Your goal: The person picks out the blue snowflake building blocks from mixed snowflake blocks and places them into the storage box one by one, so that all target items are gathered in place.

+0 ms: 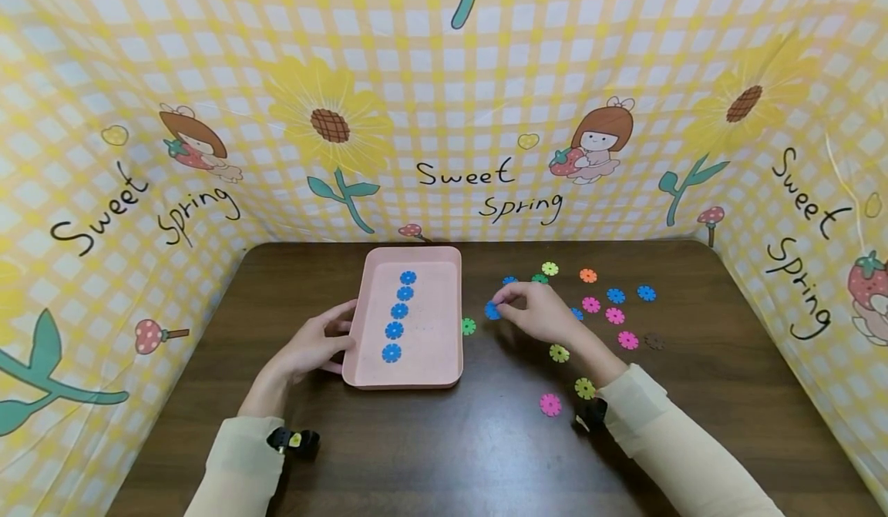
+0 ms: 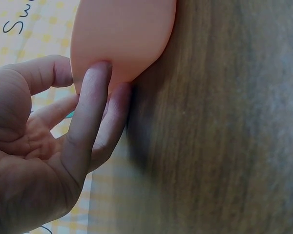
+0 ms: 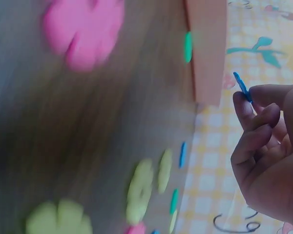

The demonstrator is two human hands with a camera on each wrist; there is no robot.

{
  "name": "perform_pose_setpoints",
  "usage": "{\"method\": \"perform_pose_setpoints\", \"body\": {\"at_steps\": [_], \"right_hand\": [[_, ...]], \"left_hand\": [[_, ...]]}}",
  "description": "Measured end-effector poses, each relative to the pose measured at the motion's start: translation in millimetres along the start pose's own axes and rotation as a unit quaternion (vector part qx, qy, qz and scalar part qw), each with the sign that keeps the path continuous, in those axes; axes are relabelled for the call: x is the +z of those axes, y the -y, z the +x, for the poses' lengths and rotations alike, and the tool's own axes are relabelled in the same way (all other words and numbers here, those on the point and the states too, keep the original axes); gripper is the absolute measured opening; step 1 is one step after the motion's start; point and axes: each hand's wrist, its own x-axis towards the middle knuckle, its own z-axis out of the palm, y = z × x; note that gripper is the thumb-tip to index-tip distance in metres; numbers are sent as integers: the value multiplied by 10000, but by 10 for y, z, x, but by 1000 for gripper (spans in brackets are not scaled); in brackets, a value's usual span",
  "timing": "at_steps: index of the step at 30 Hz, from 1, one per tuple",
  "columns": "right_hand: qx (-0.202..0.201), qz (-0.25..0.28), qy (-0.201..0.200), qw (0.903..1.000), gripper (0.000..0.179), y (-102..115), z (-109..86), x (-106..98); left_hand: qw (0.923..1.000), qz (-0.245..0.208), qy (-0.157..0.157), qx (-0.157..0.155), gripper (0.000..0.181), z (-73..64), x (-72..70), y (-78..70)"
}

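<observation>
A pink tray [image 1: 440, 363] lies on the table with several blue notched plastic discs [image 1: 394, 330] in a slanting column inside it. My left hand [image 1: 308, 345] grips the tray's left side; in the left wrist view its fingers [image 2: 88, 112] press the outer wall while the thumb is at the rim. To the right of the tray, my right hand [image 1: 544, 313] pinches a blue notched disc [image 1: 492, 310] between thumb and fingertips. That disc [image 3: 242, 87] shows edge-on in the right wrist view, raised above the table.
Loose notched discs are scattered on the right: a green disc [image 1: 469, 326] beside the tray, a pink disc [image 1: 550, 404] nearer the front, an orange disc [image 1: 588, 276] at the back, a brown disc [image 1: 654, 340], and several others. A checked cloth [image 1: 444, 116] surrounds the table's back and sides.
</observation>
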Motion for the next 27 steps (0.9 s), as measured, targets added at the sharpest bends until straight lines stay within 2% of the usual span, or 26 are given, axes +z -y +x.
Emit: {"method": "perform_pose_setpoints", "body": {"at_steps": [4, 11, 17, 22, 27], "right_hand": [[-249, 348, 145, 9990, 11, 131, -13, 118], [-426, 849, 498, 9942, 10, 282, -34, 394], [-675, 647, 667, 9934, 10, 340, -16, 590], [-636, 497, 807, 9935, 10, 364, 16, 707], [-700, 100, 923, 9932, 10, 358, 58, 814]], "left_hand": [[10000, 6, 10, -5, 76, 6, -1, 0], [10000, 13, 9, -21, 77, 3, 3, -3], [10000, 41, -16, -55, 77, 3, 2, -3], [10000, 46, -24, -84, 77, 10, 0, 4], [10000, 23, -1, -52, 77, 21, -6, 21]]}}
